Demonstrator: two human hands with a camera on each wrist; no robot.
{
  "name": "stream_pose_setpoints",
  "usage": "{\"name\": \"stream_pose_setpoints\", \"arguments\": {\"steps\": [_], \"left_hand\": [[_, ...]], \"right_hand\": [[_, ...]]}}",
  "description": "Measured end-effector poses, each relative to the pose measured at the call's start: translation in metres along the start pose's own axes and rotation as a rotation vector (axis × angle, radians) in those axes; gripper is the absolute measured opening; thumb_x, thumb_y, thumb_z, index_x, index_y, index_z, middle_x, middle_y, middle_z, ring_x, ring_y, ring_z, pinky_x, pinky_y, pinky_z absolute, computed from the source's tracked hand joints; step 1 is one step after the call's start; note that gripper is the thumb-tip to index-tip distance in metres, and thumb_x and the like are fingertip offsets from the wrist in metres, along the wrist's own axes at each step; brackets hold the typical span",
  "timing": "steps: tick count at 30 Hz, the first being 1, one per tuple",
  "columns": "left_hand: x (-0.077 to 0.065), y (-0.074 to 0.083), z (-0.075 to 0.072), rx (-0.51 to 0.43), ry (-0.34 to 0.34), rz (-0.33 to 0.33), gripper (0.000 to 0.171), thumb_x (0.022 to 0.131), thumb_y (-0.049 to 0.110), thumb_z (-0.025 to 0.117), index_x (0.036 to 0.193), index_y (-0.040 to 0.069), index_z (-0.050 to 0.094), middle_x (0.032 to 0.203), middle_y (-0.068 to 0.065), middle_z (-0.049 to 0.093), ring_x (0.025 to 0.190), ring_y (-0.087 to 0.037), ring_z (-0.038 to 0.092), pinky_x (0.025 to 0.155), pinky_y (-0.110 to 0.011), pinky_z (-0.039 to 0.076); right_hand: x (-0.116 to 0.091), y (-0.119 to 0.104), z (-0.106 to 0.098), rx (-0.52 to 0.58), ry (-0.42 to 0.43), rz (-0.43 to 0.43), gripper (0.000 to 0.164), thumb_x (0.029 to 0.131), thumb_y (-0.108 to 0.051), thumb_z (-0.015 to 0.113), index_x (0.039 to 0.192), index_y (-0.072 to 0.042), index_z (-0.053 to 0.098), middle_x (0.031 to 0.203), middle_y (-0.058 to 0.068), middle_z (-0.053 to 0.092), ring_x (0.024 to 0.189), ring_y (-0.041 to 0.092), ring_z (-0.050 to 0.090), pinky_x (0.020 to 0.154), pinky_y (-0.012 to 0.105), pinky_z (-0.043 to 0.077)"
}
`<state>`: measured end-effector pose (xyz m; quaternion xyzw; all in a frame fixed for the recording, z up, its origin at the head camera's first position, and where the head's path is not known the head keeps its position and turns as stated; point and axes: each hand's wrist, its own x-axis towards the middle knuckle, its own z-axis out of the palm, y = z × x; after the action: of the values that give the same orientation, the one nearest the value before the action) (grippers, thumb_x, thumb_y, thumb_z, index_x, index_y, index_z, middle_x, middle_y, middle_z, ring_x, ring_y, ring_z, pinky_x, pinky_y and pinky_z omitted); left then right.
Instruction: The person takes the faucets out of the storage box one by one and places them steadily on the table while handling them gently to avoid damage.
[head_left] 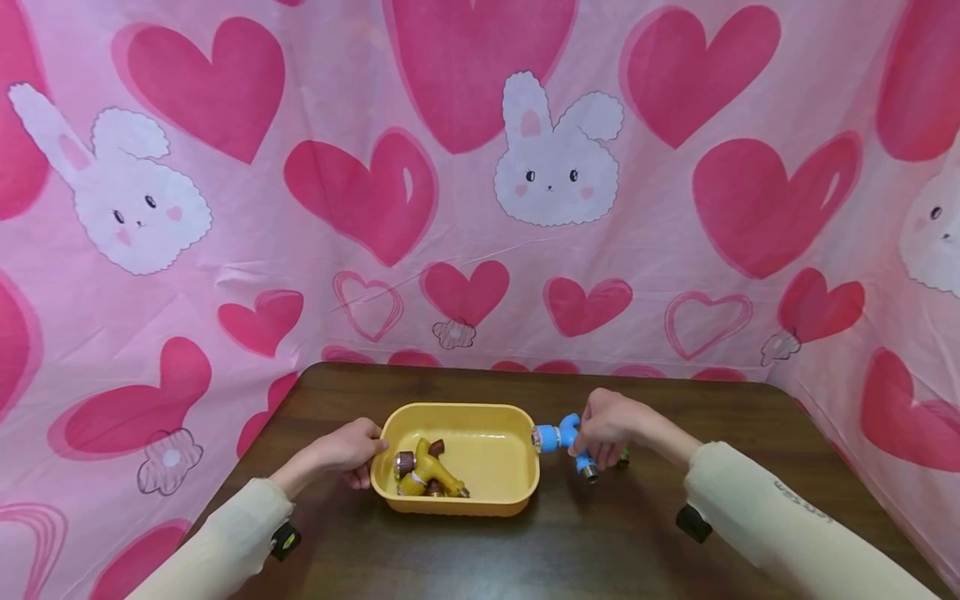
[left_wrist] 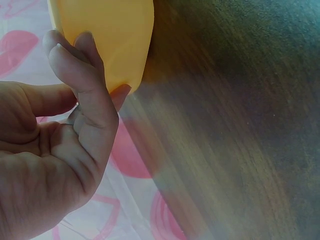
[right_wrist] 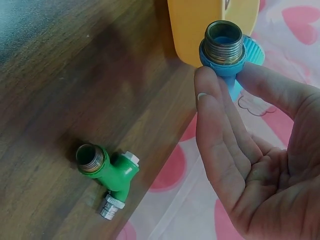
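A yellow plastic basin (head_left: 495, 500) stands on the table. My left hand (head_left: 351, 450) pinches its left rim, thumb over the edge and fingers on the outside; the left wrist view shows the same grip on the basin's wall (left_wrist: 120, 40). Inside the basin, toward its left end, lies a yellow tap (head_left: 442, 475), partly covering a brown tap (head_left: 405, 461). My right hand (head_left: 611, 421) holds a blue tap (head_left: 551, 438) between thumb and fingers by the basin's right end. Its threaded metal end (right_wrist: 223, 45) faces the right wrist camera. On the table by this hand lies a green tap (right_wrist: 117, 175).
The dark wooden table (head_left: 480, 558) has rounded far corners. Behind and beside it hangs a pink cloth (head_left: 465, 233) with hearts and rabbit faces, close to the table's far edge.
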<state>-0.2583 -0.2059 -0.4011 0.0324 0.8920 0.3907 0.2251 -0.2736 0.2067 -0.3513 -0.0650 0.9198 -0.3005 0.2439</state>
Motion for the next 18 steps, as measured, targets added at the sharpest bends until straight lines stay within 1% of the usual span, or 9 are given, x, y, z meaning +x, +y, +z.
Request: {"name": "stream_pose_setpoints", "arguments": {"steps": [12,18], "left_hand": [[0.0023,-0.002,-0.0003,-0.004,0.005,0.0,0.02,0.109,0.005,0.05,0.104,-0.006,0.065,0.056,-0.01,0.061,0.042,-0.013,0.058,0.043,-0.028,0.055],[0.0007,-0.0021,-0.0003,0.002,0.004,0.008,0.02,0.109,0.006,0.051,0.1,-0.006,0.064,0.056,-0.011,0.06,0.042,-0.013,0.058,0.043,-0.029,0.055]], "right_hand": [[-0.0024,0.0031,-0.0004,0.016,0.009,-0.029,0.025,0.083,-0.015,0.088,0.068,-0.001,0.074,0.062,0.012,0.071,0.058,0.023,0.073,0.057,0.035,0.063],[-0.0033,0.0054,-0.0002,0.031,0.028,-0.007,0.026,0.083,-0.015,0.089,0.067,-0.002,0.073,0.062,0.013,0.071,0.058,0.023,0.072,0.057,0.035,0.063]]}}
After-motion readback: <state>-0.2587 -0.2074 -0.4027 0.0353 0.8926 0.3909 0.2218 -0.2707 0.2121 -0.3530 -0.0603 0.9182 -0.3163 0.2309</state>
